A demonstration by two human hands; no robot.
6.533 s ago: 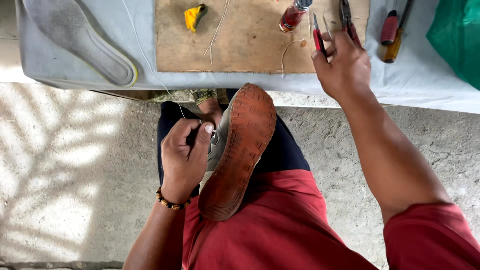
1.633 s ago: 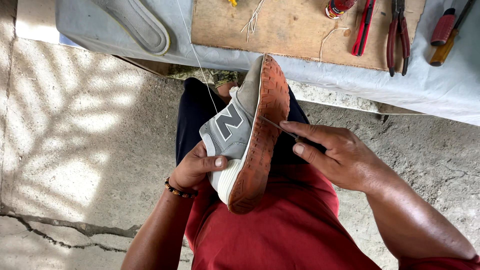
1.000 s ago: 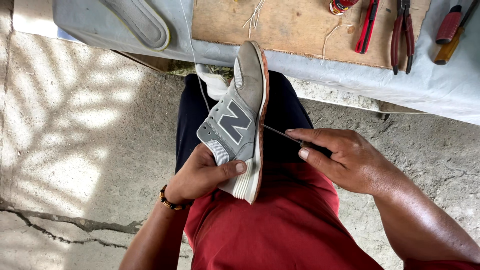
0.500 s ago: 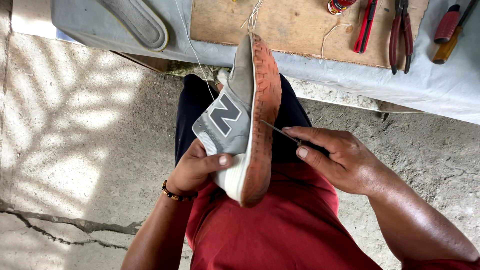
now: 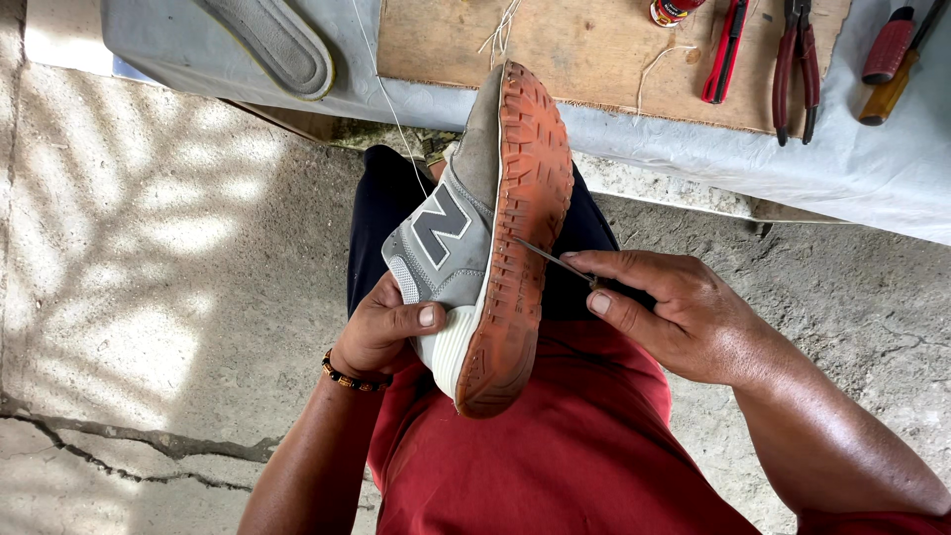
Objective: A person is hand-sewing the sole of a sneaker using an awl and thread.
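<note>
A grey sneaker (image 5: pixel 448 233) with a worn orange sole (image 5: pixel 520 228) stands on edge on my lap, toe pointing away. My left hand (image 5: pixel 381 332) grips its heel, thumb across the white midsole. My right hand (image 5: pixel 674 312) pinches a thin metal awl (image 5: pixel 550 258) whose tip touches the sole's edge at mid-length. A pale thread (image 5: pixel 388 94) runs from the shoe up toward the table.
A grey-covered table (image 5: pixel 892 188) lies ahead with a wooden board (image 5: pixel 575 50), a grey insole (image 5: pixel 272 40), red-handled pliers (image 5: pixel 797 59), a red cutter (image 5: pixel 725 50), a screwdriver (image 5: pixel 887 59) and a small red bottle (image 5: pixel 669 10). Cracked concrete floor (image 5: pixel 149 297) lies to the left.
Earlier my right hand was up at the tools on the table; it came down with the awl. Over the last second the shoe rolled so the orange sole faces up more.
</note>
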